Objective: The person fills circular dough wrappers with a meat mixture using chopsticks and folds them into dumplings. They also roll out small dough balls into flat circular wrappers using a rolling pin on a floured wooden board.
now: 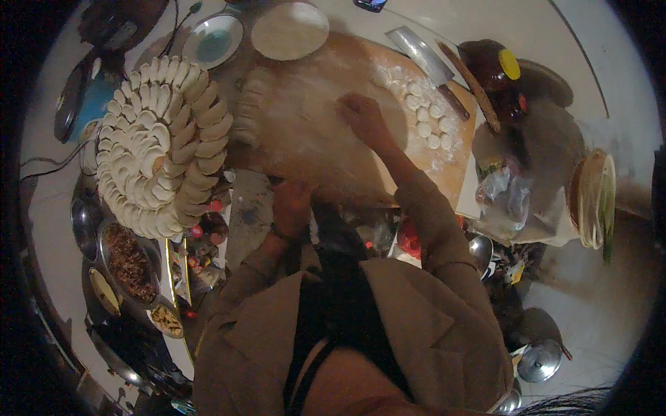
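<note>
A wooden board [333, 130] dusted with flour lies before me. Over its middle is my right hand [360, 112], its fingers curled in; whether anything is inside them cannot be told. My left hand [292, 205] is low at the board's near edge, dim, its fingers partly hidden. Small round dough pieces [424, 129] sit in loose flour at the board's right. A short row of dumplings [250, 106] lies on the board's left. Farther left, a large round spread of dumplings [151, 145] is laid out in rings. A cleaver [420, 54] rests across the board's upper right edge.
A wooden rolling pin [468, 86] lies beside the cleaver. Along the top are a bowl [213, 41] and a pale round item [290, 31]. A jar with a yellow lid [509, 64] and plastic bags [504, 195] stand right. A bowl of brown filling [130, 262] is at the lower left.
</note>
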Available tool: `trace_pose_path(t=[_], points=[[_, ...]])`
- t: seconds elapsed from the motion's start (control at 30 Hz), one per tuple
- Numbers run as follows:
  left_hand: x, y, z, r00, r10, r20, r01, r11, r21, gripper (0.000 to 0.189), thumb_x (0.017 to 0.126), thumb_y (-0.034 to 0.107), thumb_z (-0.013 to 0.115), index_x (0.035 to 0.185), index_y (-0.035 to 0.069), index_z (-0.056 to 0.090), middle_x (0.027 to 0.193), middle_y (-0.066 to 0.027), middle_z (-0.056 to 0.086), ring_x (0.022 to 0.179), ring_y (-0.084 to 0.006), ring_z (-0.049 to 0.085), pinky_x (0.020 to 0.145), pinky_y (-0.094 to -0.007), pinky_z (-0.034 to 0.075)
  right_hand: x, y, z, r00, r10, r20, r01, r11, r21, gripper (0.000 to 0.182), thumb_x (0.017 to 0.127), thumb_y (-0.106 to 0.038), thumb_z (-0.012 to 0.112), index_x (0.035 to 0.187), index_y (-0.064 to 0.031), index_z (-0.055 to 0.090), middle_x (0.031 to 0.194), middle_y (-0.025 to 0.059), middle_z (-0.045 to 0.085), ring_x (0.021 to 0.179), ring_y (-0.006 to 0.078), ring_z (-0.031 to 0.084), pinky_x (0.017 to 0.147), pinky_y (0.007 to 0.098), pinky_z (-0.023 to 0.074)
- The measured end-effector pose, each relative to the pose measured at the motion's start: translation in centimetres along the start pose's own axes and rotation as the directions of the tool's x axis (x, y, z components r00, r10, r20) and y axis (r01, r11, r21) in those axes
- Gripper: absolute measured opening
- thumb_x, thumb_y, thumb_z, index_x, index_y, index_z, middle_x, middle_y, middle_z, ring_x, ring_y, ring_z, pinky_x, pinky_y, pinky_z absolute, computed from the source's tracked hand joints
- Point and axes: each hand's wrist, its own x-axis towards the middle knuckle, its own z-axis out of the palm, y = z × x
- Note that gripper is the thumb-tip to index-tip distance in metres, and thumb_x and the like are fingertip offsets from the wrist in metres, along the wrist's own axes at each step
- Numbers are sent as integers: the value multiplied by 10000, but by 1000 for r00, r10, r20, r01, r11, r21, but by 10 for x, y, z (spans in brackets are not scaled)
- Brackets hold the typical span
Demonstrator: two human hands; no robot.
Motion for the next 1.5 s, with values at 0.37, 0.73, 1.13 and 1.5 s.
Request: trace_pose_path(t=[0.37,0.73,1.13,1.5], points=[[6,-9,-4,986,-119,121,143,965,-219,354,730,24,565,1075,16,644,1020,-181,629,974,-378,603,826,-482,461,72,23,-5,957,-187,-224,62,880,-472,196,866,-212,675,1025,-101,705,1022,105,696,925,283,673,823,404,526],[3,-16,-8,993,48,104,-37,994,-106,321,803,107,575,1111,45,640,1056,-155,648,1021,-353,604,924,-483,449,209,-45,68,952,-166,257,306,473,-826,218,863,-201,592,1010,-135,739,1079,109,704,983,321,676,842,459,547],[-21,-13,29,957,19,289,15,993,-115,380,775,66,592,1152,68,641,1034,-128,643,1000,-345,603,939,-515,433,-65,42,-103,942,336,-27,-333,940,71,253,950,-246,605,1061,-46,715,744,107,682,617,153,627,612,350,515],[5,29,24,974,114,195,-96,990,-99,345,730,61,661,1075,67,646,1042,-134,637,955,-349,604,854,-484,456,-143,68,-65,995,94,-16,-80,732,-676,314,879,-194,572,1168,-124,672,1200,139,653,1139,320,597,970,444,457]])
